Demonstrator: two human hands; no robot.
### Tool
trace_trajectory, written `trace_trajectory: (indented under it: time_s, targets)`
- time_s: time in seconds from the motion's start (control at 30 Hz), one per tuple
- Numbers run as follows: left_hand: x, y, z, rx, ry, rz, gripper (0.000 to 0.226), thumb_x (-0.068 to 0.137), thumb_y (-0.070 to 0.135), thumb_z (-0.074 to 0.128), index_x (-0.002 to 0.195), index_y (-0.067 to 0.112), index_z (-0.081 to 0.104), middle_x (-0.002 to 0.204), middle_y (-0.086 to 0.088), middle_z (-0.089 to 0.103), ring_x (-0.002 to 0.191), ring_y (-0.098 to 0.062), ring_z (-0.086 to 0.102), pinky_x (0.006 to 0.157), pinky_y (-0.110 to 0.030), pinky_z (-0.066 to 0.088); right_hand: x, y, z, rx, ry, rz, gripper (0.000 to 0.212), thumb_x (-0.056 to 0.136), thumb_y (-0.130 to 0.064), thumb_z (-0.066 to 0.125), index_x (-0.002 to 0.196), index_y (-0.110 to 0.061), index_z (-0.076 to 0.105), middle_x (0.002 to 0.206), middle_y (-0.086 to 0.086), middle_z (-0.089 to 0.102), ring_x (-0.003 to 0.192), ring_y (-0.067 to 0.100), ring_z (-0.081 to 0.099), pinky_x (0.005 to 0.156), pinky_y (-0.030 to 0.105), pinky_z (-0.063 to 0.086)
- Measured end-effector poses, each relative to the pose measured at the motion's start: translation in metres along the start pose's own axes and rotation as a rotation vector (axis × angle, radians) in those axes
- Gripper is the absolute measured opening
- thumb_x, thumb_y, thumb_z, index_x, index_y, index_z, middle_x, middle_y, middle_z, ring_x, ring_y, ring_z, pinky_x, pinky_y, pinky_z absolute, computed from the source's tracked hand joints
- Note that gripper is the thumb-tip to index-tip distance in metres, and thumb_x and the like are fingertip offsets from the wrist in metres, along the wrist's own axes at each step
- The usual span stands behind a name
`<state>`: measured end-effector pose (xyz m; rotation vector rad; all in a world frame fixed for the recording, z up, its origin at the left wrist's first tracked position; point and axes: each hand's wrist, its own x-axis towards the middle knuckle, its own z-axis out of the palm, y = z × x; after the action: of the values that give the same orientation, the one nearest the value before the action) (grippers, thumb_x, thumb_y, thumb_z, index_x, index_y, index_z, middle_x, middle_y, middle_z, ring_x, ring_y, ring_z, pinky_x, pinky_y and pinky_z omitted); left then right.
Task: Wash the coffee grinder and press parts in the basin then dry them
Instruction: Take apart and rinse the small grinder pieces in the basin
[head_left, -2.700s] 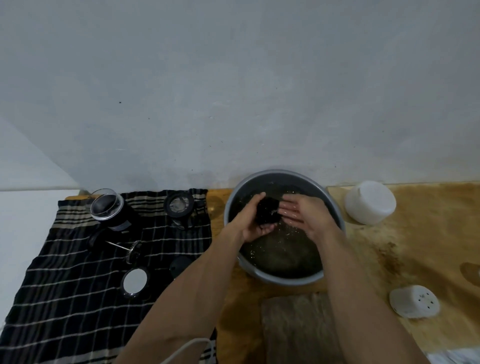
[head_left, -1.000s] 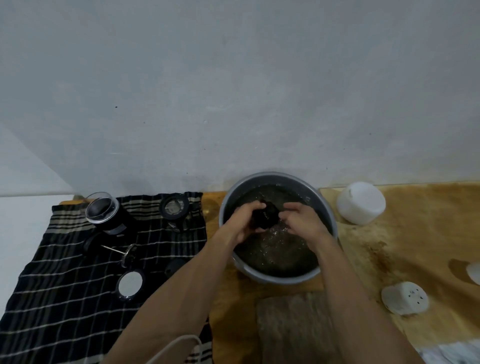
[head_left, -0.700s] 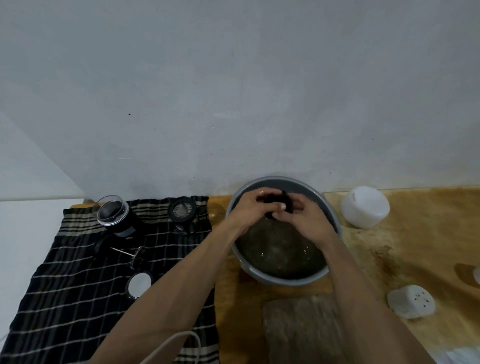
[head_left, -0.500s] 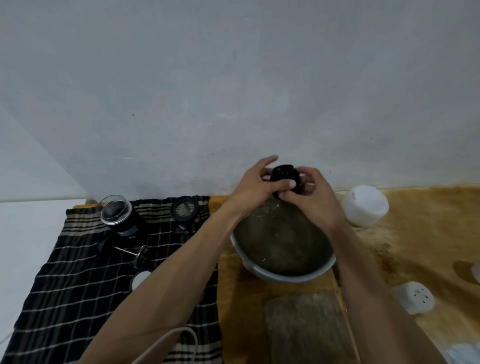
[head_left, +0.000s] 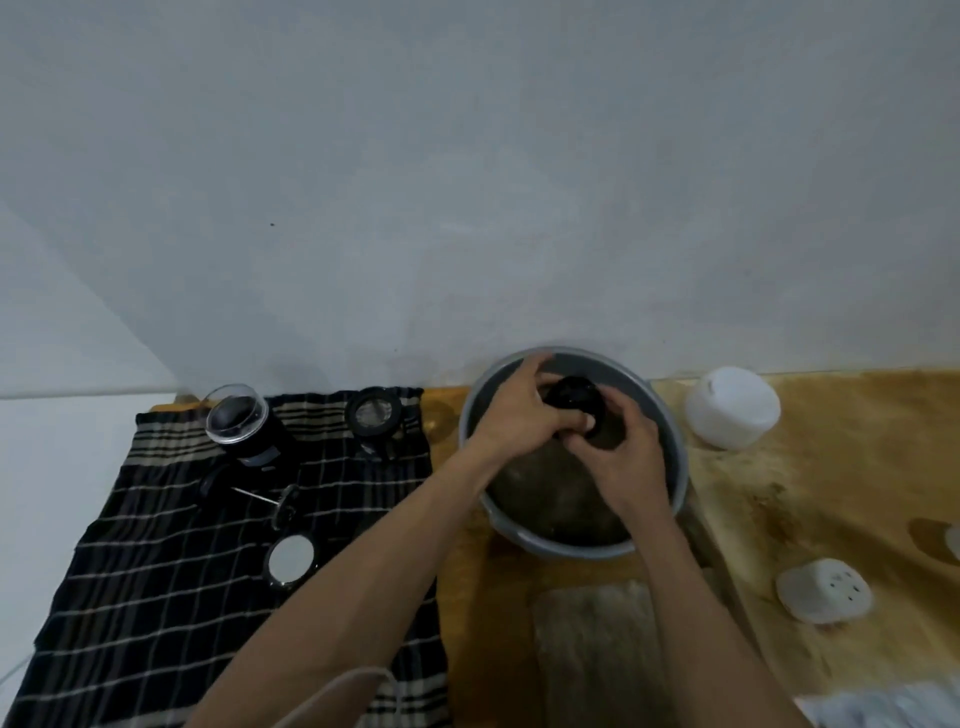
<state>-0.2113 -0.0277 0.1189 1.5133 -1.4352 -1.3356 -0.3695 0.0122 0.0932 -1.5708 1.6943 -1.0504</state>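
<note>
A: While both hands are over the grey basin (head_left: 670, 431), what are the fingers doing?

B: The left hand (head_left: 519, 415) has its fingers curled round the left side of a small round black part (head_left: 574, 397), thumb laid across its front. The right hand (head_left: 626, 457) comes from the other side, fingers curled against the same part from below and to the right. Both grip it.

A: And where is that part?

B: It is held above the dark water in the basin, near the far rim, not under the surface. Which piece of the grinder or press it is cannot be told; it is dark and half covered by fingers.

A: Where does the basin sit?

B: It rests on a stained yellow-brown surface (head_left: 831, 493), close against the pale wall. To its left lies a black checked cloth (head_left: 156, 597).

A: What lies on the cloth?

B: At the far edge, a black grinder body with a clear cup top (head_left: 239, 421), tilted. Beside it to the right is a black ring with a mesh middle (head_left: 373, 415). Nearer the person lie a thin metal rod (head_left: 254, 498) and a round black-rimmed disc with a pale face (head_left: 290, 561).

A: And right of the basin?

B: A white tub (head_left: 732, 408) stands just beside it. A white holed block (head_left: 823, 590) lies nearer the person, well apart from the basin.
</note>
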Motion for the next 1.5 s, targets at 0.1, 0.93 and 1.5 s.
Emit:
trace_trajectory:
  time_s: [0.1,0.93,1.5]
  targets:
    - [-0.004,0.005,0.002,0.004,0.023,0.008,0.116,0.069,0.021,0.095,0.161,0.026,0.025,0.141,0.003,0.061,0.131,-0.013,0.054,0.106,-0.031,0.048,0.001,0.005,0.001,-0.031,0.006,-0.008,0.073,0.074,-0.03,0.084,0.138,-0.035,0.05,0.131,-0.012,0.058,0.129,0.014,0.048,0.108,0.036,0.043]
    - [-0.008,-0.005,0.007,-0.68,-0.06,-0.551,0.056,0.09,0.054,0.065,0.13,0.016,0.061,0.121,-0.018,0.067,0.093,-0.03,0.068,0.071,-0.038,0.06,0.009,-0.02,-0.006,-0.12,-0.113,0.019,0.083,0.072,-0.03,0.088,0.14,-0.032,0.041,0.138,-0.008,0.054,0.129,0.014,0.051,0.106,0.035,0.046]
    - [0.014,-0.013,0.008,-0.31,0.048,-0.246,0.025,0.088,0.013,0.079,0.11,0.003,0.078,0.107,-0.01,0.077,0.102,-0.027,0.072,0.099,-0.042,0.057,0.008,-0.003,-0.006,0.002,-0.122,0.029,0.084,0.072,-0.009,0.091,0.142,-0.022,0.046,0.134,-0.005,0.057,0.12,0.012,0.054,0.096,0.024,0.044]
